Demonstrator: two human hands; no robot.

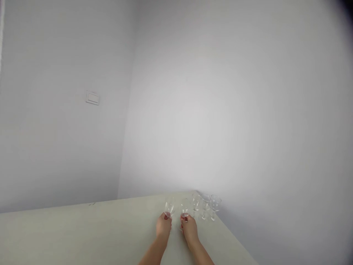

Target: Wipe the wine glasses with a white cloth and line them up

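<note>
My left hand (163,225) is closed around the stem of a clear wine glass (170,204), whose bowl rises above the fingers. Beside it, my right hand (189,227) grips a second stemmed glass (185,206) just under its bowl. Both glasses look upright, a small gap apart; part of the right one's foot shows by the fingers. Whether their feet touch the table is hard to tell. Right of my hands, close to the wall, stand several more clear glasses: a narrow one (195,201), a wider one (205,200) and another wide one (215,202).
The pale table (82,235) runs along the left wall, its right edge slanting close to the right-hand wall (234,129). A small dark mark (92,204) lies at its far edge. A white light switch (92,98) is on the left wall.
</note>
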